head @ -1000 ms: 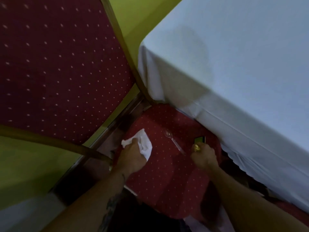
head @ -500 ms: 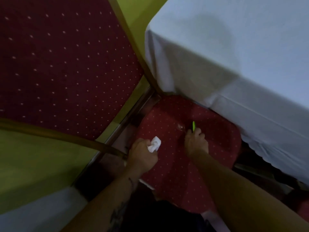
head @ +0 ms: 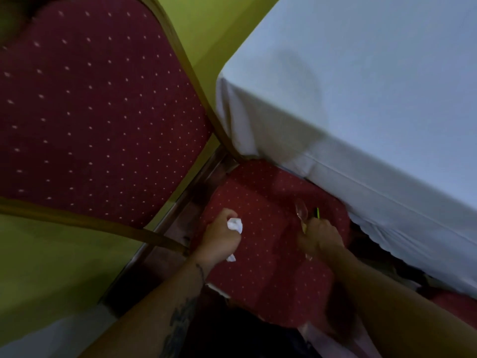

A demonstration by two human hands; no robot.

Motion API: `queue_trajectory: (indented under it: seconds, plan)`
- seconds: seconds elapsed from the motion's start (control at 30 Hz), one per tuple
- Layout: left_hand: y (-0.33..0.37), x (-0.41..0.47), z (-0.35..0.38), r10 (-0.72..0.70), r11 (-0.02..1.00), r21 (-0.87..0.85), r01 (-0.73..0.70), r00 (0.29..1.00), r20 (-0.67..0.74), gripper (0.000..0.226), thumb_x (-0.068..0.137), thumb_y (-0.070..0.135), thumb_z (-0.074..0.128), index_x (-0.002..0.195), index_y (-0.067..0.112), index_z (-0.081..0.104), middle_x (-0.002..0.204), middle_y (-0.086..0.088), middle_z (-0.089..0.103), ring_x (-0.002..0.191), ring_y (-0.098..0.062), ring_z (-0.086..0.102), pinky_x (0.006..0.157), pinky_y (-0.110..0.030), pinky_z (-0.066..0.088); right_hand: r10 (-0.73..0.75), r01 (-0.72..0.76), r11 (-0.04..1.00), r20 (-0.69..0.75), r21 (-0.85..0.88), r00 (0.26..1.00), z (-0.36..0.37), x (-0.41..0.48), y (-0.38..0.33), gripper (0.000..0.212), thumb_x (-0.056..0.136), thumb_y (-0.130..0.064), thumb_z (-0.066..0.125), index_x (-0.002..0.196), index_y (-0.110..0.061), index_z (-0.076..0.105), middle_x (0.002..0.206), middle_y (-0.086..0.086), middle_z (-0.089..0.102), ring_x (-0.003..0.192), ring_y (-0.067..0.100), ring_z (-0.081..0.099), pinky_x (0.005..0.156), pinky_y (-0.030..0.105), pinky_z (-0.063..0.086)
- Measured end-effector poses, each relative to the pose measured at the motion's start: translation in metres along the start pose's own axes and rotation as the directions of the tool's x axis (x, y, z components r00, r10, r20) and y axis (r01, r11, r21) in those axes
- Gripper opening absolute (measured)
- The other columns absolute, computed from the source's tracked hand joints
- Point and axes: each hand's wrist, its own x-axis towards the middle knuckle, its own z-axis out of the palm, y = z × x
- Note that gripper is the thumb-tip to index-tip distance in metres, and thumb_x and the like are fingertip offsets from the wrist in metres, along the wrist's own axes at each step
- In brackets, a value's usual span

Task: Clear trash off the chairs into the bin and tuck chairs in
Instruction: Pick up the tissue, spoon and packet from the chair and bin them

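A chair seat (head: 260,257) is placed partly under the table (head: 361,99), whose cloth hangs over its far right edge. Above the seat, the left hand (head: 222,241) and right hand (head: 321,237) are positioned side by side. A chair back (head: 90,112) is set to the left.

one head-worn view, looking steeply down from close above the chair seat (head: 260,244) beside the bench (head: 361,99) corner.

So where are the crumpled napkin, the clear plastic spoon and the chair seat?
crumpled napkin (head: 235,224), head view, the wad above the fist.
clear plastic spoon (head: 301,210), head view, its bowl.
chair seat (head: 268,257), head view, bare red fabric.
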Motion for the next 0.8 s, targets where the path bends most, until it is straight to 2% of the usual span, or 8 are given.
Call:
queue_trajectory:
  seconds: [0.07,0.17,0.27,0.37,0.43,0.53,0.67,0.8]
  plan:
    - [0.025,-0.011,0.000,0.023,1.000,0.000,-0.023,0.995,0.093,0.017,0.083,0.026,0.047,0.085,0.034,0.062,0.081,0.003,0.070,0.050,-0.012,0.067,0.038,-0.018,0.047,0.029,-0.032,0.993,0.027,0.113,0.999,-0.018,-0.031,0.016,0.019,0.081,-0.029,0.057,0.086,-0.012,0.063,0.086,0.010,0.067,0.078,0.032,0.066,0.066,0.032,0.047]
    - [0.060,-0.029,0.008,0.079,0.997,0.009,-0.083,0.979,0.189,0.011,0.080,0.019,0.060,0.086,0.026,0.065,0.075,0.002,0.068,0.052,-0.012,0.064,0.040,-0.021,0.046,0.056,-0.064,0.964,0.037,0.258,0.998,-0.039,-0.080,0.042,0.008,0.081,-0.026,0.059,0.079,-0.019,0.060,0.085,0.009,0.066,0.079,0.031,0.064,0.066,0.030,0.043]
    - [0.088,-0.050,0.021,0.148,0.989,-0.012,-0.150,0.956,0.253,0.009,0.083,0.021,0.070,0.091,0.019,0.066,0.069,0.002,0.063,0.056,-0.011,0.059,0.048,-0.020,0.044,0.082,-0.081,0.931,0.015,0.356,0.997,-0.058,-0.125,0.069,0.013,0.081,-0.025,0.062,0.071,-0.016,0.063,0.077,0.003,0.066,0.078,0.026,0.067,0.065,0.032,0.050]
    - [0.125,-0.089,0.049,0.190,0.982,-0.054,-0.183,0.921,0.341,0.015,0.090,0.025,0.065,0.093,0.011,0.066,0.065,-0.004,0.060,0.051,-0.014,0.056,0.046,-0.020,0.041,0.141,-0.107,0.901,-0.049,0.421,0.989,-0.080,-0.178,0.104,0.013,0.079,-0.025,0.061,0.075,-0.013,0.064,0.080,0.007,0.068,0.075,0.025,0.068,0.068,0.038,0.058]
    - [0.130,-0.101,0.060,0.174,0.984,-0.092,-0.151,0.919,0.355,0.015,0.092,0.023,0.061,0.084,0.010,0.064,0.063,-0.009,0.058,0.048,-0.020,0.054,0.045,-0.021,0.041,0.106,-0.072,0.892,-0.052,0.447,0.993,-0.083,-0.190,0.111,0.011,0.075,-0.026,0.058,0.071,-0.017,0.062,0.077,0.006,0.068,0.069,0.022,0.068,0.066,0.040,0.060]
    - [0.160,-0.143,0.107,0.211,0.977,-0.068,-0.201,0.884,0.417,0.012,0.083,0.014,0.056,0.075,0.009,0.064,0.059,-0.009,0.055,0.046,-0.023,0.052,0.047,-0.023,0.041,0.162,-0.065,0.851,-0.143,0.521,0.976,-0.098,-0.237,0.155,0.011,0.073,-0.026,0.058,0.070,-0.016,0.061,0.074,0.006,0.068,0.065,0.022,0.068,0.064,0.041,0.060]
    - [0.193,-0.205,0.166,0.261,0.957,-0.017,-0.289,0.836,0.483,0.011,0.083,0.002,0.055,0.080,0.006,0.064,0.067,-0.012,0.058,0.054,-0.022,0.056,0.054,-0.025,0.046,0.183,-0.009,0.828,-0.254,0.561,0.950,-0.108,-0.302,0.217,0.017,0.066,-0.033,0.055,0.061,-0.017,0.056,0.059,-0.005,0.063,0.045,0.000,0.058,0.042,0.018,0.045]
    - [0.218,-0.283,0.212,0.325,0.928,-0.018,-0.371,0.788,0.522,0.008,0.074,0.011,0.061,0.068,0.008,0.058,0.054,-0.013,0.054,0.041,-0.025,0.053,0.045,-0.023,0.041,0.164,0.036,0.860,-0.343,0.510,0.925,-0.113,-0.374,0.284,0.020,0.064,-0.034,0.055,0.056,-0.017,0.048,0.052,-0.005,0.056,0.041,0.001,0.051,0.041,0.021,0.036]
